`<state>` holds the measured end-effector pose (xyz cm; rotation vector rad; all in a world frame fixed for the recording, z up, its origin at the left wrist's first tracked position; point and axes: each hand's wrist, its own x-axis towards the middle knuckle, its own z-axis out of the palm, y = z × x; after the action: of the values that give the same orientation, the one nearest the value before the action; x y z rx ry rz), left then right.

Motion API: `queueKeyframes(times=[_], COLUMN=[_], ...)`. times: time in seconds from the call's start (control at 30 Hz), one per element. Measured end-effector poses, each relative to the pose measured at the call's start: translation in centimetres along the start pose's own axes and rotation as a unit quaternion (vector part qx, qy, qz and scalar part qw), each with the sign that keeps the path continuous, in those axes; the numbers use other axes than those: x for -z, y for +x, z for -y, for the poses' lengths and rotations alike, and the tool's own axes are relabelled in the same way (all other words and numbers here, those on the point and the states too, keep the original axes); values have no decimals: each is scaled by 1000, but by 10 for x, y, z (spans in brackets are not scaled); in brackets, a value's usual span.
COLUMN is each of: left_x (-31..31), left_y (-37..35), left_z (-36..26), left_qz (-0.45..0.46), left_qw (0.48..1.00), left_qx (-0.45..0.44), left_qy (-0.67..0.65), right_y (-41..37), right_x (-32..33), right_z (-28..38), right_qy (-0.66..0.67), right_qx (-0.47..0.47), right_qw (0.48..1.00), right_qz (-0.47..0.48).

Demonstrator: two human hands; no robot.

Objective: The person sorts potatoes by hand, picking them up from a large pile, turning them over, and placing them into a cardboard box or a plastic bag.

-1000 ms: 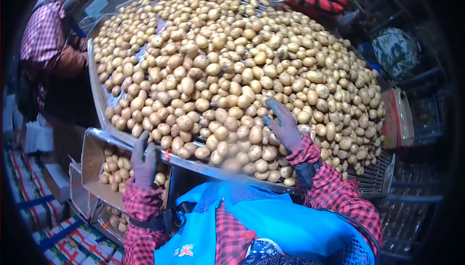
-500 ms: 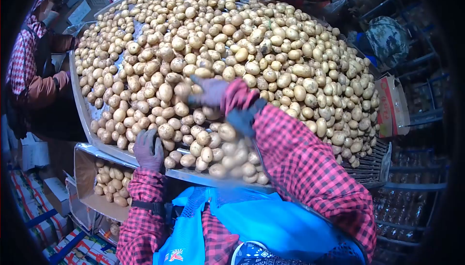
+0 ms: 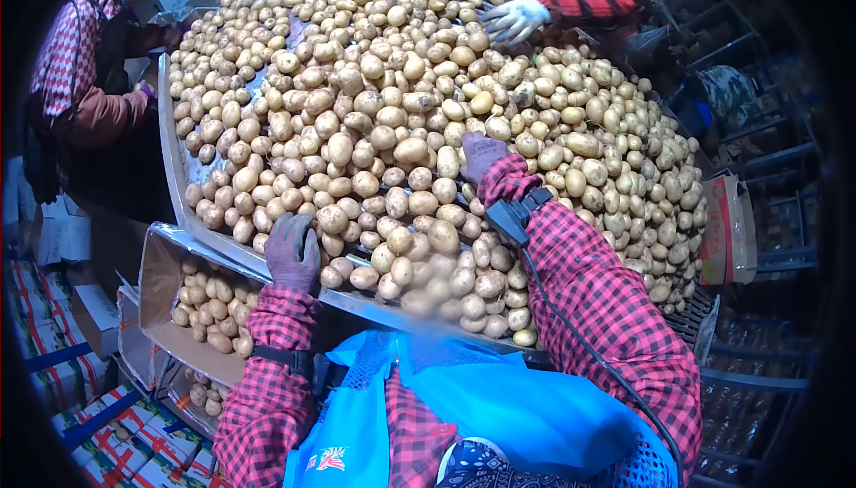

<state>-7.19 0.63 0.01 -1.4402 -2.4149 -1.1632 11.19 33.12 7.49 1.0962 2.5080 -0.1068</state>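
Many potatoes (image 3: 383, 118) are heaped on a metal-edged sorting table (image 3: 183, 194). My left hand (image 3: 292, 252), in a purplish glove, rests at the near edge with its fingers apart on the potatoes, holding none. My right hand (image 3: 484, 154), gloved alike, reaches into the middle of the heap. Its back faces the camera and its fingertips are hidden among the potatoes, so any hold cannot be made out.
An open cardboard box (image 3: 169, 314) with potatoes stands below the near left edge. Across the table, a person's gloved hand (image 3: 517, 20) touches the heap. Another person (image 3: 89, 86) stands at the left. A red-and-white carton (image 3: 729, 229) is at the right.
The whole view has shifted. My right hand has moved right across the heap and is no longer blurred. My left hand stays at the edge. The far person's hand reaches further over the potatoes.
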Motion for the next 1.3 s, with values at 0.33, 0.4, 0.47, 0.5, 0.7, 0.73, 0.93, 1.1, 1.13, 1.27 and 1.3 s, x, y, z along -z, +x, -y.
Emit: queueKeyframes(times=[0.33, 0.4, 0.47, 0.5, 0.7, 0.73, 0.93, 1.1, 1.13, 1.27, 1.3], left_x=[8, 38, 33, 28, 32, 39, 42, 45, 46, 44, 41], left_y=[-1, 16, 14, 15, -20, -17, -30, -33, -32, -37, -39], left_z=[-44, -113, -130, -134, -118, -114, -125, -132, -130, -120, -122], left_qz=[-4, 204, 284, 258, 238, 264, 245, 174, 189, 190, 200], left_qw=[930, 692, 564, 462, 732, 736, 578, 557, 604, 665, 694], left_qx=[190, 305, 334, 370, 168, 106, 360, 355, 364, 324, 304], left_qy=[-314, -622, -700, -763, -615, -614, -690, -731, -684, -646, -622], right_y=[-110, -132, -152, -157, -165, -165, -171, -155, -155, -158, -156], right_x=[17, 2, 7, 11, 0, 2, 5, 5, 3, -1, -5], right_z=[25, 57, 85, 92, 101, 102, 113, 112, 117, 121, 120], right_qy=[489, 605, 641, 614, 671, 669, 662, 552, 589, 653, 692], right_qx=[171, 219, 247, 276, 261, 253, 222, 287, 240, 139, 116], right_qw=[852, 765, 726, 737, 693, 697, 706, 777, 763, 732, 700], right_qz=[-76, -30, -38, -59, 42, 57, 119, 95, 113, 136, 136])
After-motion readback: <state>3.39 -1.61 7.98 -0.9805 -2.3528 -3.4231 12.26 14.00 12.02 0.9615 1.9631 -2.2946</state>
